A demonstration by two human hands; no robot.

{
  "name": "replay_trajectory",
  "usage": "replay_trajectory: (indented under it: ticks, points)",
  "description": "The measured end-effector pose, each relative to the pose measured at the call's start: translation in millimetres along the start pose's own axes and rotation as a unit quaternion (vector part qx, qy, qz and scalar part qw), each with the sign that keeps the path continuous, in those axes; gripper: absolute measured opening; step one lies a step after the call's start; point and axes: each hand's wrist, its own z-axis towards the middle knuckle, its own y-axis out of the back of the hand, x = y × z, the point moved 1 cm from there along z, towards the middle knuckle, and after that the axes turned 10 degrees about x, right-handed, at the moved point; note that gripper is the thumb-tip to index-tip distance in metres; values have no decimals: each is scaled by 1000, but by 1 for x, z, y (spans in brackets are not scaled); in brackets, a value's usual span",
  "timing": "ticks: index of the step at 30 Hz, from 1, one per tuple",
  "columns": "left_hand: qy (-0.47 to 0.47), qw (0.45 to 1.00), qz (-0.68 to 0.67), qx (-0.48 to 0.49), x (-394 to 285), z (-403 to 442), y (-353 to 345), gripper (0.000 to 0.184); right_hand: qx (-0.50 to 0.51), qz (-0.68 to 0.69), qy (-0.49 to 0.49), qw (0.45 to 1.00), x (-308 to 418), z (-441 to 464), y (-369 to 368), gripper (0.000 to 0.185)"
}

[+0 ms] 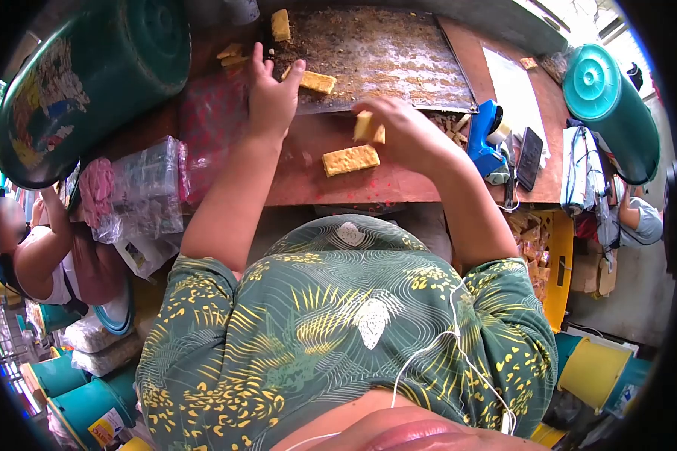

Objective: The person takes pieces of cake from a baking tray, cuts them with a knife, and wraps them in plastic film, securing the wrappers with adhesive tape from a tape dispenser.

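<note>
My right hand is curled around a yellow bar with a baked, crumbly look, just over the table's near part. Below it another yellow bar lies flat on the reddish table. My left hand is raised at the tray's left edge with its fingers apart and nothing held. Right beside its thumb, a yellow bar rests on the dark, crumb-covered metal tray. One more bar sits at the tray's far left corner, and broken yellow pieces lie left of it.
A blue tape dispenser and a dark phone lie on the right. Stacked clear plastic bags lie at left. Large green containers flank the table. A yellow crate holds packed pieces. Another person sits at left.
</note>
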Motion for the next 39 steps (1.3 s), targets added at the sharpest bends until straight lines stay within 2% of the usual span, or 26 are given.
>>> replay_trajectory:
  ticks: [1, 2, 3, 5, 9, 12, 13, 22, 28, 31, 34, 35, 36, 38, 39]
  points:
    - [-45, 996, 78, 0, 1, -4, 10, 80, 61, 6, -41, 997, 14, 0, 0, 63]
    - [-90, 984, 155, 0, 2, -10, 14, 78, 75, -14, -14, 997, 14, 3, -11, 65]
    - [-96, 982, 162, 4, -17, -26, 16, 68, 109, -18, -5, 994, 12, 6, -20, 67]
    - [-101, 976, 170, 90, -29, -55, 24, 65, 160, -26, -8, 987, 13, 6, -28, 74]
    - [-173, 916, 276, 235, -28, -105, 35, 65, 82, 35, 3, 996, -6, -7, -31, 73]
    - [-146, 889, 312, 302, -13, -123, 30, 72, 79, 130, -28, 988, -21, -17, -43, 68]
    - [-135, 891, 308, 305, -13, -126, 27, 68, 61, 142, -16, 988, -23, -20, -46, 62]
    - [-140, 881, 341, 296, -7, -133, 20, 48, 30, 132, -9, 991, -22, -28, -56, 52]
    - [-143, 883, 338, 293, -5, -134, 19, 49, 7, 154, -15, 988, -24, -33, -62, 49]
    - [-141, 893, 315, 287, -5, -133, 20, 50, -52, 133, 36, 989, -20, -33, -63, 48]
    - [-149, 926, 261, 230, 2, -123, 24, 49, -94, 60, 51, 993, -5, -50, -51, 46]
    - [-151, 929, 260, 216, 3, -117, 27, 41, -82, 60, 73, 992, -3, -65, -55, 44]
    - [-149, 930, 263, 209, 4, -111, 28, 38, -12, 22, 104, 994, -4, -77, -63, 45]
    - [-146, 933, 264, 195, 2, -99, 27, 33, 43, -8, 152, 987, 5, -92, -74, 48]
    - [-148, 939, 250, 186, -4, -94, 21, 23, 16, -39, 137, 990, 4, -97, -80, 43]
